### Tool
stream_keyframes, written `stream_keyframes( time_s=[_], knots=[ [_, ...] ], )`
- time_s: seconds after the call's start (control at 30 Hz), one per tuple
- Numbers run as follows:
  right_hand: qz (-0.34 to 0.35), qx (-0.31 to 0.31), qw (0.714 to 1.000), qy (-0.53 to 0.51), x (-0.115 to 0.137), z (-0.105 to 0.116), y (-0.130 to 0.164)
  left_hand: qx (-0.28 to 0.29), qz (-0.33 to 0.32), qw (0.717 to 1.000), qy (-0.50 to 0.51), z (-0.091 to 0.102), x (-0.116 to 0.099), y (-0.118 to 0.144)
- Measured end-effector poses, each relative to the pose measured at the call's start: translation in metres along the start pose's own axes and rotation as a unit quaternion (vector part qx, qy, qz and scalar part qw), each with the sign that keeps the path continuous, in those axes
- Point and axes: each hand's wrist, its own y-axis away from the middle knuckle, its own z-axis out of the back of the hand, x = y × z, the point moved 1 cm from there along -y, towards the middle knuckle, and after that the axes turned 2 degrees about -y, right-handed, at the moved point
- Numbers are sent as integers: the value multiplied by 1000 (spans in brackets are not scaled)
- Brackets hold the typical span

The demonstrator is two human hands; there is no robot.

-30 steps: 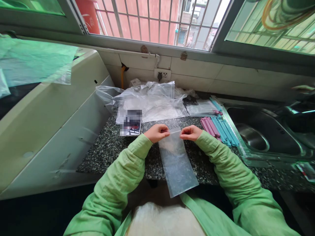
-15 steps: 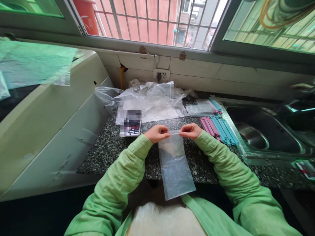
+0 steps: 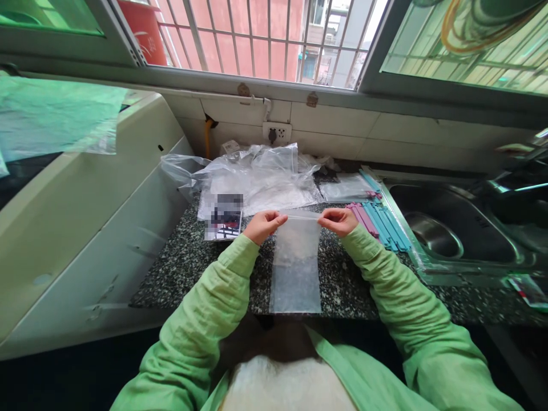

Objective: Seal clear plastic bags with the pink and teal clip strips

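Observation:
A clear, flat plastic bag point(image 3: 296, 268) hangs between my hands over the speckled countertop, its lower end near the front edge. My left hand point(image 3: 264, 226) pinches its upper left corner between thumb and fingers. At the upper right corner, my right hand point(image 3: 339, 220) grips it the same way, so the top edge is stretched between them. Just right of my right hand lie pink strips point(image 3: 363, 219) beside blue strips point(image 3: 387, 227). A phone-like flat object point(image 3: 225, 222), partly pixelated, rests left of my left hand.
Crumpled clear plastic point(image 3: 274, 180) is heaped by the wall, with a stack of clear bags point(image 3: 345, 188) to its right. A metal sink point(image 3: 460, 222) is set in at the right. A large pale appliance point(image 3: 103, 211) stands along the left. The wall socket point(image 3: 277, 132) is behind.
The bag's lower end has swung away from my body and to the left, now over the counter's front. My hands have moved slightly apart, spreading the top edge wider.

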Motion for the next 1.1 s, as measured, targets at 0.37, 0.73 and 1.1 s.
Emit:
stream_keyframes(
  time_s=[0.37, 0.73, 1.1],
  knots=[
    [6, -1, 1000, -10, -7, -2, -2, -41, -13, 999, 31, -1, -3, 0],
    [-46, 75, 996, 9, -6, 1, -5, -27, -43, 999, 7, -2, -4, 1],
    [9, 47, 993, 111, 5, -12, 1, 4, -51, 999, -13, -5, -4, 2]
  ],
)
